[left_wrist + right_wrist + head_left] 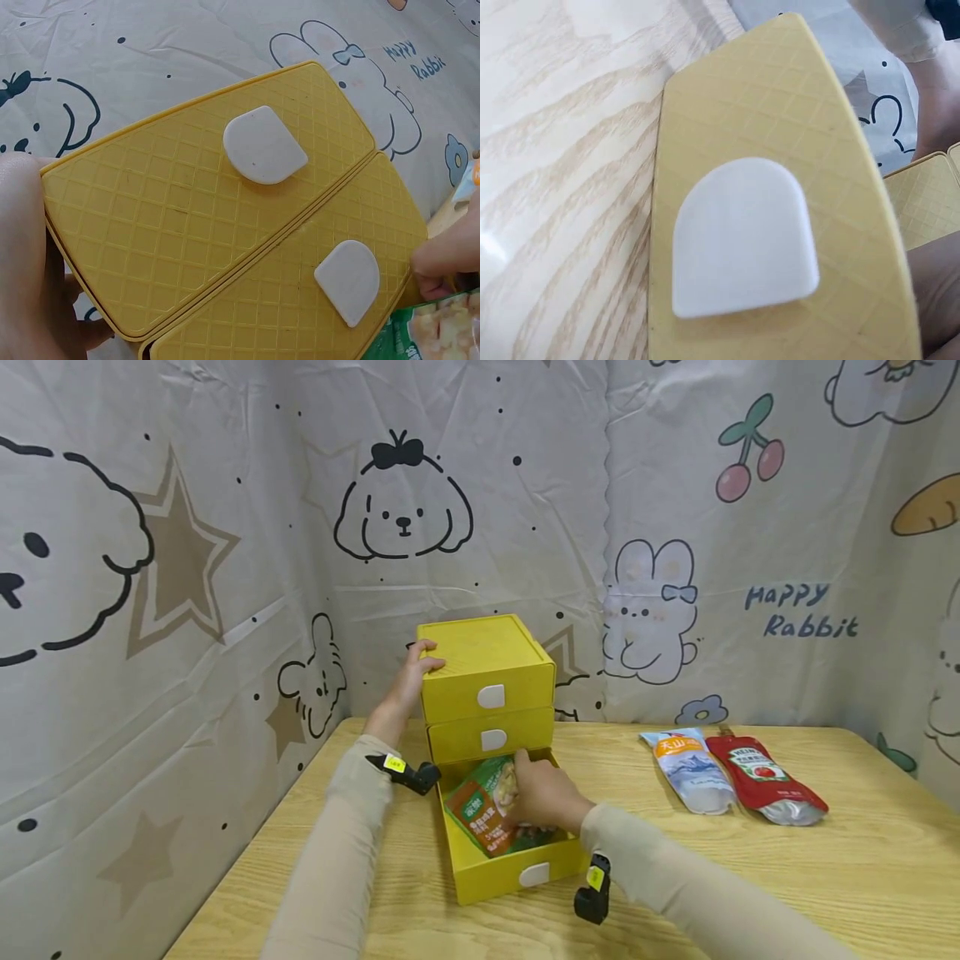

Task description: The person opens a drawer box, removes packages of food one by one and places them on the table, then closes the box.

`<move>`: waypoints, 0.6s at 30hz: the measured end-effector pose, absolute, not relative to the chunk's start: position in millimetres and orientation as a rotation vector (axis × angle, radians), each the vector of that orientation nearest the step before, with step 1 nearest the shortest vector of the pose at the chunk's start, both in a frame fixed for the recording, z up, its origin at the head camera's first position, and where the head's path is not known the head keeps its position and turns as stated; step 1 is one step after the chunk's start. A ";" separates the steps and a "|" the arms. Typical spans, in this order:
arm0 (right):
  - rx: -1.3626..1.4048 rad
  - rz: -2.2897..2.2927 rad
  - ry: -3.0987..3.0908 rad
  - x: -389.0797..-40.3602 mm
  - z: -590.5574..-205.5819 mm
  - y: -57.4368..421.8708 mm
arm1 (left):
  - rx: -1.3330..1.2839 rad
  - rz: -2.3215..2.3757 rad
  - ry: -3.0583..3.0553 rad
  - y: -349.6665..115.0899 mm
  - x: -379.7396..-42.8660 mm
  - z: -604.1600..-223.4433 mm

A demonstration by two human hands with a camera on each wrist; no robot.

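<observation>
A yellow three-drawer storage box [487,647] stands on the table with its bottom drawer [495,877] pulled out. My left hand [411,681] grips the box's upper left side, fingers over the top edge; the left wrist view shows this hand [26,255] beside the two closed upper drawers. Inside the bottom drawer lies a green and orange food packet [483,810], tilted. My right hand [543,793] reaches into that drawer and holds the packet by its right part, its fingertips partly hidden. A white tab [746,240] on the drawer front fills the right wrist view.
To the right on the wooden table [660,877] lie a blue and white pouch [690,772] and a red Heinz ketchup pouch [768,781], side by side. A printed cloth [525,527] hangs behind the table and along its left.
</observation>
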State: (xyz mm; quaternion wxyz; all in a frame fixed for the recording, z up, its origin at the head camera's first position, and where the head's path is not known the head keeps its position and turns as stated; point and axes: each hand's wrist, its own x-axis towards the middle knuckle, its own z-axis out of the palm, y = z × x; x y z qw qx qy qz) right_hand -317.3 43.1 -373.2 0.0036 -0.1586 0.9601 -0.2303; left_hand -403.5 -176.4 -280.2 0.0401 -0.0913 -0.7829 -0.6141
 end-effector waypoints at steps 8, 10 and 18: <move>-0.420 -1.126 2.668 -314.0 -367.3 51.1 | -0.296 -1.897 -2.383 -176.2 -402.4 -281.2; -0.389 -1.222 2.574 -312.6 -364.2 53.8 | -0.304 -1.899 -2.377 -176.2 -402.9 -281.9; -0.296 -1.438 2.359 -318.4 -356.3 66.1 | -0.296 -1.890 -2.376 -175.9 -403.5 -281.3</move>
